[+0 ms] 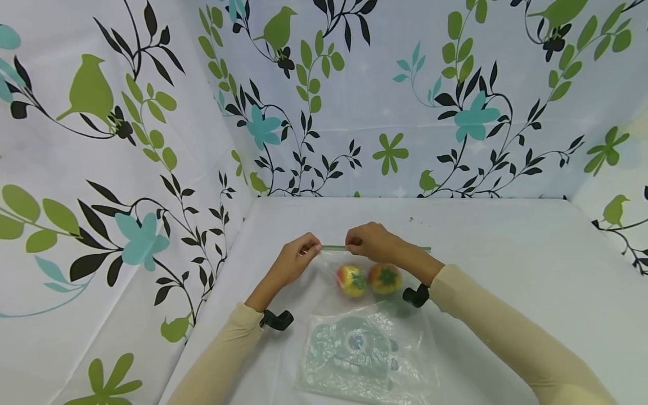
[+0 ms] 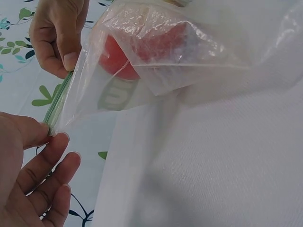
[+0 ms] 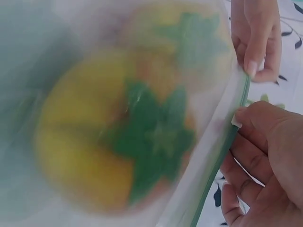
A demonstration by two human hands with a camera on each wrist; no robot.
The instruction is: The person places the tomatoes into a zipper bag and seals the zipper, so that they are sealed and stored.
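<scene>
A translucent zip bag (image 1: 326, 275) with a green zip strip (image 3: 244, 90) along its top is held up between both hands. My left hand (image 1: 296, 261) pinches one end of the strip between thumb and index finger, its other fingers loosely bent, as the left wrist view shows. Farther along, my right hand (image 1: 373, 242) pinches the strip near a small white slider (image 3: 236, 122). Inside the bag, blurred by the film, are two round yellow-and-red fruits with star-shaped green tops, a left one (image 1: 351, 281) and a right one (image 1: 385, 279).
Below the fruits, clear plastic with a pale green cartoon-face print (image 1: 354, 346) lies over the white table (image 1: 506, 270). Patterned cloth (image 1: 349, 129) with leaves and birds hangs behind and at the sides. Dark wrist cameras (image 1: 277, 320) are strapped on both wrists.
</scene>
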